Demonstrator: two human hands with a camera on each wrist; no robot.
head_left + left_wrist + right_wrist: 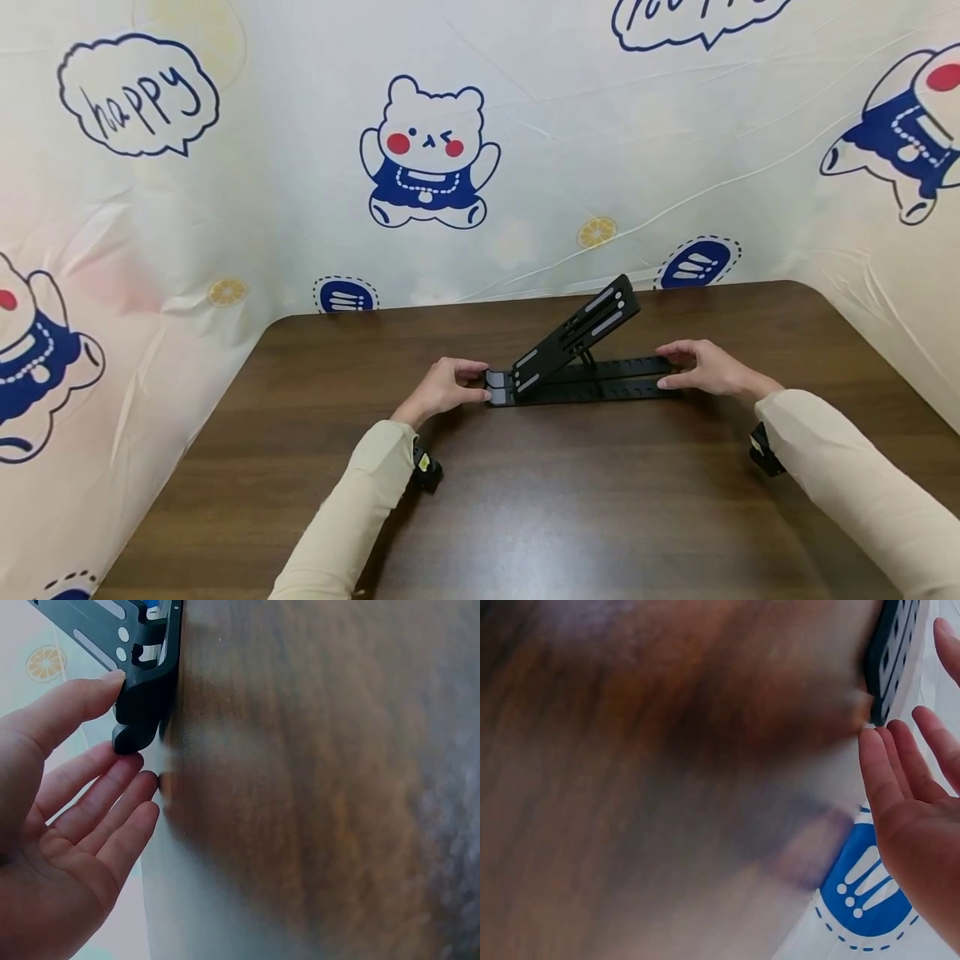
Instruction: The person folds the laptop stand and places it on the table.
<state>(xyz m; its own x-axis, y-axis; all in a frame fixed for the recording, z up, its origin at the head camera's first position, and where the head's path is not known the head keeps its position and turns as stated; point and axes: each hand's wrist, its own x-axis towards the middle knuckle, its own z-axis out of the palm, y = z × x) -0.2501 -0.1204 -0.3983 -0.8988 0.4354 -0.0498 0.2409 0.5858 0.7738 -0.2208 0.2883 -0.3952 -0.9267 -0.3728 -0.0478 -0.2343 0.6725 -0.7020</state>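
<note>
A black folding laptop stand lies on the brown table, with its slotted upper arm raised at a slant toward the right. Grey pads cover its left end. My left hand pinches that end: in the left wrist view the thumb presses its side and a fingertip meets the hooked lip, while the other fingers spread loosely. At the opposite end is my right hand, fingers nearly straight, thumb apart. The right wrist view puts its fingertips right at the base's notched end.
The wooden table has rounded back corners. Behind it and along both sides hangs a pale printed cloth with cartoon bears and lettering. Dark wrist cameras sit below both light sleeves.
</note>
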